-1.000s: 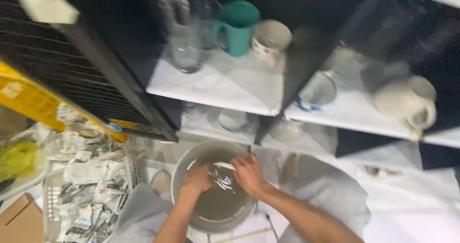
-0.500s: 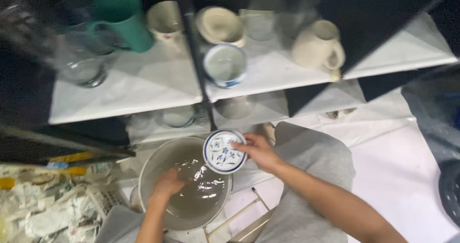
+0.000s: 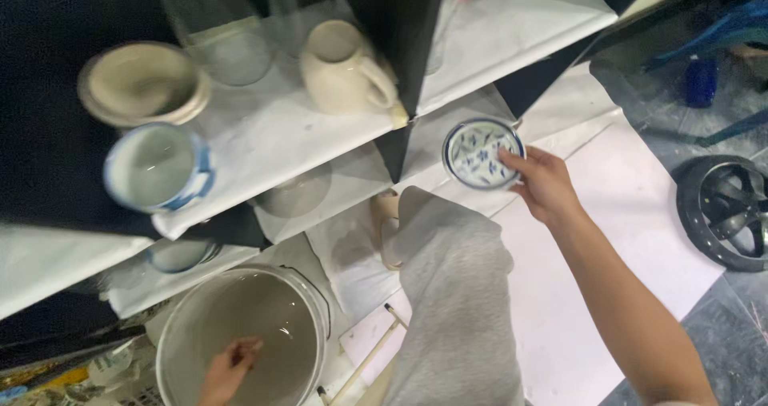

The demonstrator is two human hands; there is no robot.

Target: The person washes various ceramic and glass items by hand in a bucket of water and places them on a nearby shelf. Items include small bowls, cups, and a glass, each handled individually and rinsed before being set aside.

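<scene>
My right hand [image 3: 542, 184] holds a small white bowl with a blue flower pattern [image 3: 481, 152] by its rim, out at the lower shelf to the right of the black divider [image 3: 408, 70]. My left hand [image 3: 228, 368] is down inside a large round metal basin [image 3: 172, 338] of cloudy water, fingers curled near the surface; whether it grips anything I cannot tell. My grey-clad knee [image 3: 456, 286] lies between the two hands.
The paper-lined upper shelf [image 3: 264, 134] carries a cream jug [image 3: 344, 70], a beige bowl [image 3: 142, 82], a blue-rimmed cup [image 3: 154, 170] and clear glasses. Glass dishes sit on the lower shelf [image 3: 296, 194]. White sheets cover the floor; a black round object [image 3: 724, 212] lies at right.
My right hand lifted the patterned bowl out of the basin and carried it right to the lower shelf. The camera swung right. My left hand stayed in the basin.
</scene>
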